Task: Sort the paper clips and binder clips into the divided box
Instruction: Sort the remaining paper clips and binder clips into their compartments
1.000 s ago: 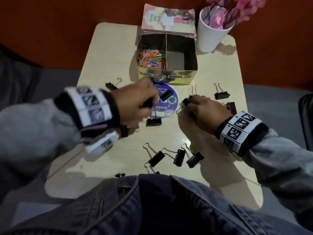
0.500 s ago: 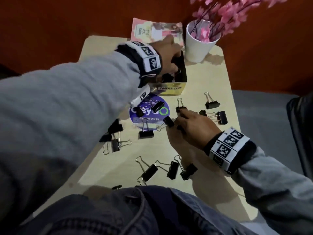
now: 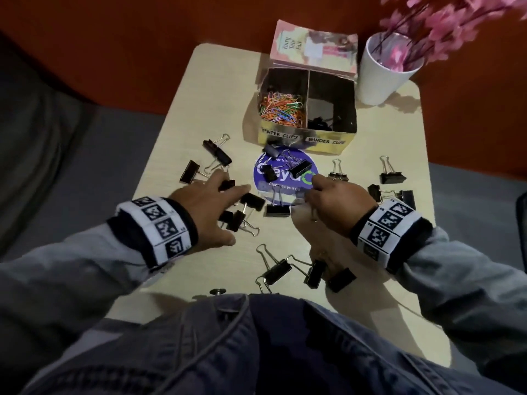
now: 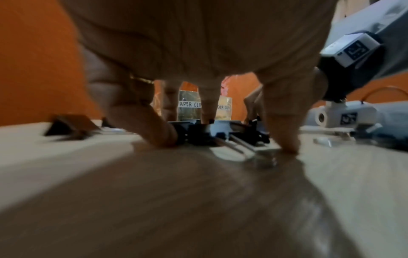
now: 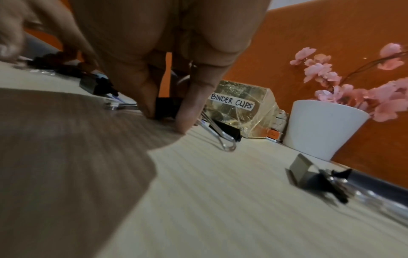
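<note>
Nearest us, three binder clips point(image 3: 309, 273) lie in a loose row just beyond the denim jacket point(image 3: 256, 352), untouched.

Past them our hands are both down on the surface point(image 3: 182, 132). The left hand point(image 3: 206, 212), which half a second ago was stretched out over the far box, has come back and now spreads its fingers over a small cluster of clips point(image 3: 245, 212); the left wrist view shows the fingertips point(image 4: 284, 139) planted either side of them, not yet closed on any. The right hand point(image 3: 338, 208) has hardly moved. Its fingers point(image 5: 187, 111) are curled down round a black clip point(image 5: 167, 108), and we judge that it pinches it, though the contact is partly hidden.

So one delivery looks done and the next pick is starting. Many clips remain scattered: some to the left, some on the round blue sticker point(image 3: 285, 173), some to the right.

Farther off stands the divided box point(image 3: 330, 143). Its left compartment, labelled for paper clips, holds a colourful heap of paper clips point(image 3: 281, 108); the right compartment, labelled for binder clips, holds only a few dark ones at its near side.

Behind the box lies a pink booklet point(image 3: 313, 48), and to its right a white cup point(image 3: 382, 72) with pink flowers point(image 3: 445, 29). The wall point(image 3: 142, 38) behind is orange-red.
</note>
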The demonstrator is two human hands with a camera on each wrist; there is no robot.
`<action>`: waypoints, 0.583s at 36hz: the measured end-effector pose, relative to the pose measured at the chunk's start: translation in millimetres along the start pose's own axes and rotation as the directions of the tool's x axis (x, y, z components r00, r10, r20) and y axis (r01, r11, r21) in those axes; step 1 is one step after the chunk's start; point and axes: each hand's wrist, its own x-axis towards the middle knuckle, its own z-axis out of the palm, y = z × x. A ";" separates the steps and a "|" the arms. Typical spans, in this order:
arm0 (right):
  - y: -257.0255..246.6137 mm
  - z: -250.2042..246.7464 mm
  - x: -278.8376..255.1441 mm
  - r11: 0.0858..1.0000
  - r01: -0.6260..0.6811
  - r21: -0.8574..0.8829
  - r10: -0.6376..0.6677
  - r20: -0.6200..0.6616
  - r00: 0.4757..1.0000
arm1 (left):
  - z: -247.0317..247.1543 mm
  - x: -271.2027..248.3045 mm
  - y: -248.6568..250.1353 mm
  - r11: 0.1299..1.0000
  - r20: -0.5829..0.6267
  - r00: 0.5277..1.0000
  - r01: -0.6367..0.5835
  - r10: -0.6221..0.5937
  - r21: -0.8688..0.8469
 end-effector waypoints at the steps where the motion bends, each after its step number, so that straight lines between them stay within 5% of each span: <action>1: -0.2 -3.5 -0.4 0.999 -0.042 0.019 0.041 0.024 0.999 | 1.6 3.3 4.2 1.000 -0.015 1.000 -0.008 0.008 -0.021; 6: 16.6 -37.4 -0.2 0.958 -0.199 0.206 0.227 -0.126 0.966 | -0.6 11.8 30.0 0.997 -0.037 0.998 -0.060 0.058 -0.047; 10: 43.9 -78.9 27.3 0.937 -0.219 0.271 0.317 -0.405 0.858 | -0.8 15.9 48.1 0.996 0.004 0.998 -0.064 0.064 -0.067; 17: 75.9 -83.7 89.7 0.917 -0.329 0.227 0.374 -0.193 0.907 | 3.6 18.8 70.5 0.993 0.045 0.994 -0.093 0.097 -0.078; 21: 82.1 -84.7 67.8 0.853 -0.299 0.427 0.440 -0.283 0.852 | 12.0 17.4 73.3 0.987 0.040 0.988 -0.144 0.147 -0.072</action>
